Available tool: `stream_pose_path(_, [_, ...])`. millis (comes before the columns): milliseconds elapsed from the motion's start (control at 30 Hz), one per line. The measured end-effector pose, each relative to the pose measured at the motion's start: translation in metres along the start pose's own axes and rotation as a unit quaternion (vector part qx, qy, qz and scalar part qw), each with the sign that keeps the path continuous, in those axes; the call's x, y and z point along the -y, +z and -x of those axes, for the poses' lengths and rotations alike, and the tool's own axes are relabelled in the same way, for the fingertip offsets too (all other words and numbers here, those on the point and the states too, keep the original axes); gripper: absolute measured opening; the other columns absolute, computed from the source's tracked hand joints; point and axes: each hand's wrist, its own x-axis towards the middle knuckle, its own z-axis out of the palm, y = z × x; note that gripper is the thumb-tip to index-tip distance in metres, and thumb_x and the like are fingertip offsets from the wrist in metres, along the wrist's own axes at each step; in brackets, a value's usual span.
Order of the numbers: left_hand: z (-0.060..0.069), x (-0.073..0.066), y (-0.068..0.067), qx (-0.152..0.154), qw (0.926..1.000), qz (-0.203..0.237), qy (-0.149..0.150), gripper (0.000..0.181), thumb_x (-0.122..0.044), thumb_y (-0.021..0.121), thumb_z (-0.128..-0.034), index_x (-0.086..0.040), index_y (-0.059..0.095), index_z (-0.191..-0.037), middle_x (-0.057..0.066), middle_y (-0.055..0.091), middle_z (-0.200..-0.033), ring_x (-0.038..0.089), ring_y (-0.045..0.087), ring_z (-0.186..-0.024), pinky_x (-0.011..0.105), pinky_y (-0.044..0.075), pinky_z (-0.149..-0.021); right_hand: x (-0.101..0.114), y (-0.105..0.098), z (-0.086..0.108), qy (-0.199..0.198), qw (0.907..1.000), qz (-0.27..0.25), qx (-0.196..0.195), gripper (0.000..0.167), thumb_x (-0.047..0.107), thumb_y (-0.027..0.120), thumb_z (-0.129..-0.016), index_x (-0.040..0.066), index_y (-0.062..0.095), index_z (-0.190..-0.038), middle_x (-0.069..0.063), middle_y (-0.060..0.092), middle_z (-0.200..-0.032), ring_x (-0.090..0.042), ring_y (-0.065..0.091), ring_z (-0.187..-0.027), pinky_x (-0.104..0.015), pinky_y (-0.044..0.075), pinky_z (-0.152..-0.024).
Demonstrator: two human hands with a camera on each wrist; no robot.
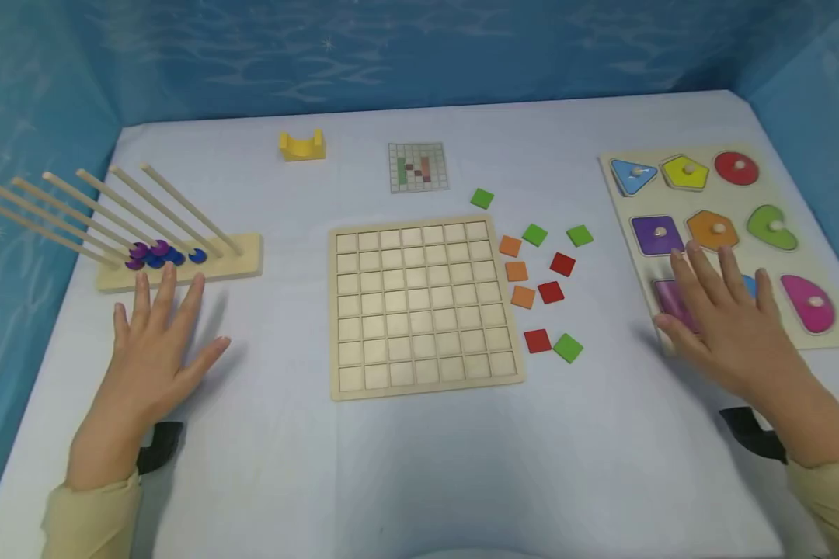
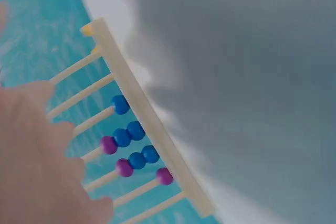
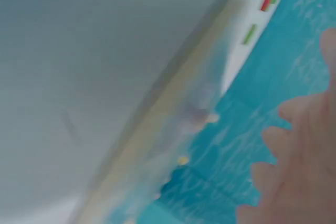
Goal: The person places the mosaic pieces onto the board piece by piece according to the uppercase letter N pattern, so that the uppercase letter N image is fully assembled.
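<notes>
My left hand (image 1: 150, 361) is spread with straight fingers just in front of a wooden peg rack (image 1: 248, 256). Blue and purple beads (image 2: 122, 138) sit low on several of its rods. On the right, my right hand (image 1: 737, 334) spreads flat over the near side of a knobbed shape puzzle board (image 1: 741, 264), partly hiding a purple piece and a blue one. Neither hand holds anything; whether the fingertips touch is unclear. Between the hands lies a wooden grid board (image 1: 419, 388) with bare cells. Beside its right edge are loose green (image 1: 568, 348), red (image 1: 537, 341) and orange (image 1: 523, 296) square tiles.
Behind the grid board lies a small pattern card (image 1: 418, 168) with coloured squares. A yellow cradle-shaped block (image 1: 303, 146) stands at the back left of the white table (image 1: 419, 481). Blue water-print cloth (image 1: 419, 54) walls the back and sides.
</notes>
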Motion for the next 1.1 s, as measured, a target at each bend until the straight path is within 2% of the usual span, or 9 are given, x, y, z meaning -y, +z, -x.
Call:
stream_pose_path(133, [-0.005,-0.014,-0.02,-0.001,0.9995,0.009,0.031,0.078,-0.051,0.045,-0.0931,-0.017,0.007,-0.152,0.008,-0.01,-0.155,0.033,-0.016,-0.137,0.059,-0.012,-0.101,0.009,-0.018,-0.005,-0.018,0.9998,0.001,0.0,0.083,0.048,0.046,-0.094,0.015,-0.005,-0.15,-0.01,-0.011,-0.154,-0.031,-0.018,-0.136,-0.053,-0.016,-0.102])
stream_pose_path(300, [-0.014,-0.036,-0.057,-0.007,0.9961,0.026,0.085,0.079,-0.052,0.048,-0.0927,-0.017,0.008,-0.152,0.009,-0.004,-0.155,0.032,-0.01,-0.138,0.056,-0.008,-0.104,0.029,-0.05,-0.013,-0.039,0.9992,-0.011,0.006,0.083,0.047,0.049,-0.093,0.013,-0.001,-0.151,-0.014,-0.004,-0.155,-0.034,-0.008,-0.139,-0.051,-0.011,-0.105])
stream_pose_path(400, [-0.019,-0.051,-0.074,0.002,0.9926,0.062,0.104,0.084,-0.043,0.06,-0.0892,-0.017,0.01,-0.152,0.008,0.002,-0.156,0.029,-0.003,-0.14,0.054,-0.001,-0.106,0.047,-0.068,-0.015,-0.031,0.9986,-0.036,0.022,0.083,0.045,0.056,-0.09,0.015,0.009,-0.152,-0.018,0.011,-0.153,-0.039,0.009,-0.137,-0.06,0.01,-0.103])
stream_pose_path(467, [-0.021,-0.06,-0.078,0.006,0.989,0.098,0.111,0.087,-0.035,0.068,-0.0855,-0.019,0.014,-0.152,0.006,0.009,-0.155,0.027,0.005,-0.14,0.053,0.006,-0.107,0.061,-0.074,-0.015,-0.033,0.997,-0.065,0.026,0.081,0.042,0.063,-0.087,0.016,0.02,-0.151,-0.02,0.025,-0.148,-0.041,0.024,-0.132,-0.064,0.027,-0.094])
stream_pose_path(533, [-0.022,-0.068,-0.072,0.002,0.9843,0.127,0.123,0.086,-0.028,0.073,-0.082,-0.018,0.022,-0.15,0.005,0.017,-0.154,0.026,0.014,-0.139,0.052,0.014,-0.107,0.075,-0.072,-0.016,-0.056,0.993,-0.102,0.017,0.077,0.035,0.07,-0.084,0.015,0.032,-0.147,-0.018,0.037,-0.141,-0.04,0.036,-0.125,-0.063,0.039,-0.084])
stream_pose_path(700, [-0.03,-0.077,-0.031,0.028,0.9791,0.154,0.129,0.078,-0.032,0.071,-0.0844,-0.018,0.029,-0.148,0.007,0.025,-0.151,0.028,0.023,-0.136,0.052,0.025,-0.103,0.098,-0.035,-0.022,-0.132,0.968,-0.213,0.013,0.054,0.015,0.073,-0.082,0.01,0.053,-0.132,-0.01,0.055,-0.121,-0.028,0.053,-0.109,-0.05,0.048,-0.081])
stream_pose_path(867, [-0.038,-0.081,-0.001,0.099,0.969,0.198,0.11,0.083,-0.04,0.067,-0.0856,-0.017,0.02,-0.151,0.008,0.019,-0.153,0.027,0.018,-0.137,0.051,0.023,-0.104,0.103,-0.007,-0.034,-0.148,0.9519,-0.268,0.016,0.042,0.011,0.073,-0.082,0.009,0.06,-0.123,-0.005,0.059,-0.113,-0.021,0.056,-0.102,-0.044,0.049,-0.082])
stream_pose_path(1000, [-0.041,-0.076,0.015,0.11,0.9554,0.247,0.118,0.088,-0.034,0.071,-0.0833,-0.015,0.018,-0.151,0.01,0.016,-0.153,0.028,0.013,-0.138,0.051,0.018,-0.106,0.102,0.006,-0.038,-0.145,0.9435,-0.298,0.001,0.04,0.006,0.075,-0.079,0.007,0.064,-0.117,-0.003,0.061,-0.111,-0.018,0.056,-0.099,-0.035,0.049,-0.082])
stream_pose_path(1100, [-0.043,-0.074,0.026,0.115,0.9465,0.27,0.134,0.091,-0.031,0.074,-0.0814,-0.014,0.018,-0.151,0.012,0.015,-0.153,0.031,0.007,-0.139,0.053,0.009,-0.107,0.103,0.014,-0.038,-0.14,0.946,-0.292,0.002,0.041,0.003,0.078,-0.075,0.006,0.067,-0.114,-0.002,0.06,-0.109,-0.018,0.055,-0.099,-0.029,0.049,-0.08])
